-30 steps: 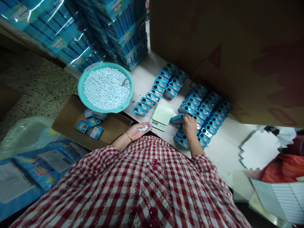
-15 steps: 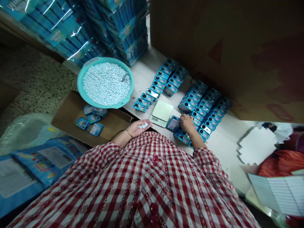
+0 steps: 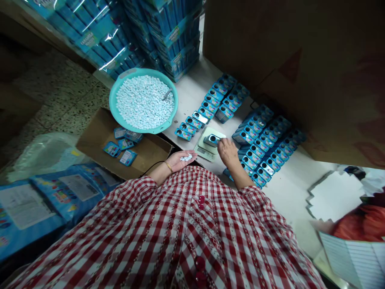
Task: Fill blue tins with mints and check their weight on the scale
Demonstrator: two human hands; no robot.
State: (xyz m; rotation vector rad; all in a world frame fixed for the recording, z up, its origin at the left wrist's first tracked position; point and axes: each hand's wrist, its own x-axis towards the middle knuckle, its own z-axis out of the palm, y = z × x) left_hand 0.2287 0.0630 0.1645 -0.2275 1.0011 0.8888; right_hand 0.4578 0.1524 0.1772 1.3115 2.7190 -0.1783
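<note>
My left hand [image 3: 180, 160], palm up at the table's front edge, cups a small heap of white candies [image 3: 186, 157]. One blue tin [image 3: 211, 139] with a round dark opening stands upright on the pale kitchen scale [image 3: 202, 145]. The closed fingers of my right hand [image 3: 227, 151] are at the right end of this tin and appear to grip it. A turquoise basin [image 3: 173, 116] full of white candies, with a metal scoop handle [image 3: 167, 94] sticking out, stands at the left.
Rows of blue tins [image 3: 194, 122] stand behind the scale, and more rows [image 3: 255, 150] to its right. An open cardboard box [image 3: 150, 154] holds several blue packs. Wrapped blue stacks [image 3: 177, 48] and a large carton [image 3: 300, 80] rise behind. White paper [image 3: 337, 196] lies at the right.
The kitchen scale was bare and now bears a blue tin. My right hand has moved left from the tins to the scale. My left hand still cups the candies.
</note>
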